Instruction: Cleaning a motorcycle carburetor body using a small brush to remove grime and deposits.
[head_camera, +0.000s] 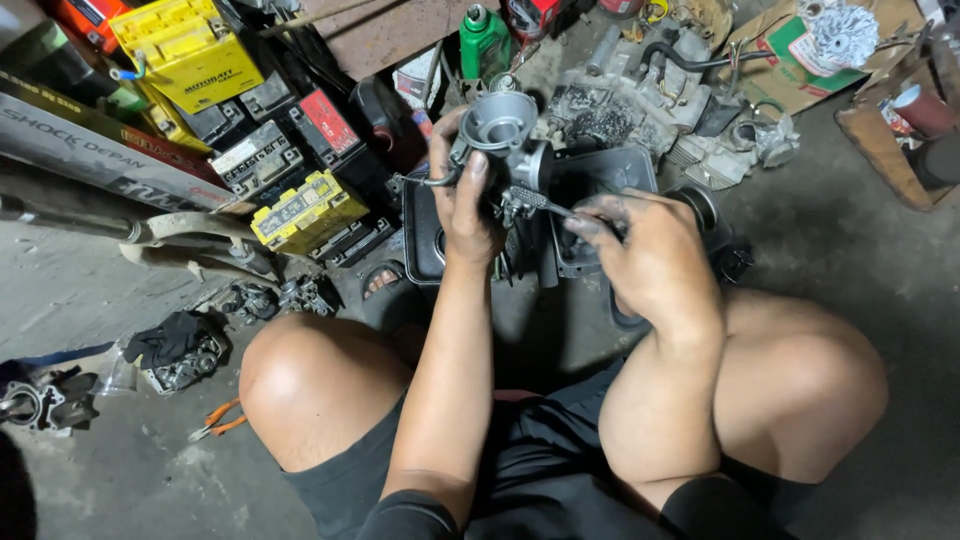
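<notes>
My left hand (463, 200) grips a grey metal carburetor (503, 135), holding it up over the floor with its round throat facing up. My right hand (645, 250) is closed on a slim tool (545, 203) whose tip meets the lower right side of the carburetor. Both hands are grimy. My bare knees frame the scene at the bottom.
A black plastic tray (600, 175) lies under the carburetor. Yellow and black batteries (300, 205) are stacked at upper left. A green bottle (482, 40), an engine block (640, 95), orange-handled pliers (218, 420) and small engine parts (180, 350) lie on the concrete floor.
</notes>
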